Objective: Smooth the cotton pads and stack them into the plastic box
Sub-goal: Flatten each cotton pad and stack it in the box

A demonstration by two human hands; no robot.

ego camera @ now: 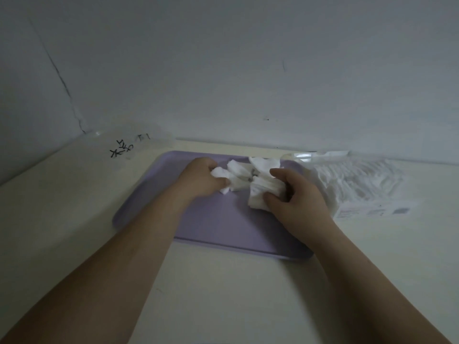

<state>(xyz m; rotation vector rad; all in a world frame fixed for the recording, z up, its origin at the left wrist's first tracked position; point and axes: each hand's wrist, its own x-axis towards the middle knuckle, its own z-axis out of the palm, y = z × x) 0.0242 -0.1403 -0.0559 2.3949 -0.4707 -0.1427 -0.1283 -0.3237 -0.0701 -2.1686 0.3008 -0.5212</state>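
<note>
**Status: early stage, pads not yet boxed**

The clear plastic box [134, 142] stands far left on the bench [62, 194], contents unclear. On the purple tray [223, 227], left hand [201, 180] grip holds one crumpled pad [222, 175]; right hand [298, 194] grip clasps a bunch of cotton pads [263, 189]. Smoothing and stacking remain.

The tray [223, 229] was plain lilac on a cream bench [74, 207]. The cotton pads [263, 187] were white. A clear plastic box [129, 142] bore black handwritten marks. The blurred pack [357, 187] looked white, perhaps with grey print.
</note>
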